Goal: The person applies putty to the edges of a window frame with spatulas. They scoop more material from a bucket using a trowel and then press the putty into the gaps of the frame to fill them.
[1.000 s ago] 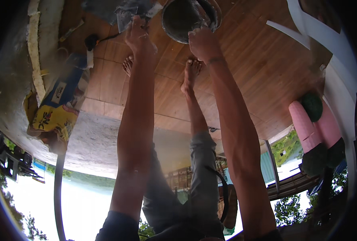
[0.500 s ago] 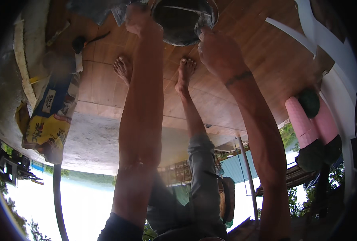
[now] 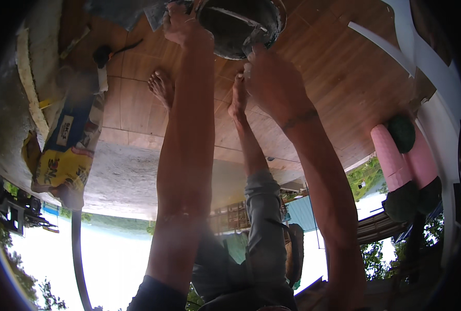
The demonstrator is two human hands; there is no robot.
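Note:
At the top, a round black bucket (image 3: 282,25) has grey-smeared walls and a pale bar across its mouth. My right hand (image 3: 274,75) is closed on a small grey-coated trowel (image 3: 256,37), whose blade reaches over the bucket's near right side. Left of the bucket, my left hand (image 3: 182,25) is closed around a flat grey plate (image 3: 155,15), partly cut off by the upper edge. Its grip is only partly visible.
Wood-look tiles (image 3: 323,67) cover the floor, with my bare feet (image 3: 161,88) on it. A blue-yellow sack (image 3: 62,166) and black tape measure (image 3: 102,55) lie left. White curved strips (image 3: 380,46) and pink rolls (image 3: 391,160) with dark green ends are at right.
My right hand and the trowel have moved slightly left and down at the bucket. My left hand has shifted a little right, still holding the grey plate.

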